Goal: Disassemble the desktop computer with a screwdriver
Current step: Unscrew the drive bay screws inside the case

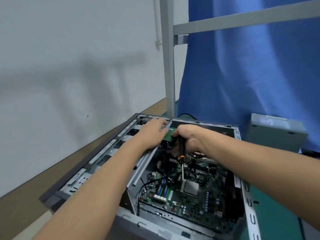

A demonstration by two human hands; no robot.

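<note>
My left hand (152,134) reaches into the open case (103,149), fingers bent over a green card (168,135); I cannot tell if they grip it. My right hand (187,137) clamps the screwdriver (181,148) in curled fingers, shaft pointing down over the motherboard (199,201), tip blurred among cables.

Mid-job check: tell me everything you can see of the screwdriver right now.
The screwdriver has a black handle, an orange collar where handle meets shaft, and a plain silvery metal shaft. It hangs nearly upright, tip down, inside the open computer case, above the motherboard. The right hand grips the handle's upper part, hiding its top. The tip ends near the silvery square socket; whether it touches the board cannot be told.
</note>
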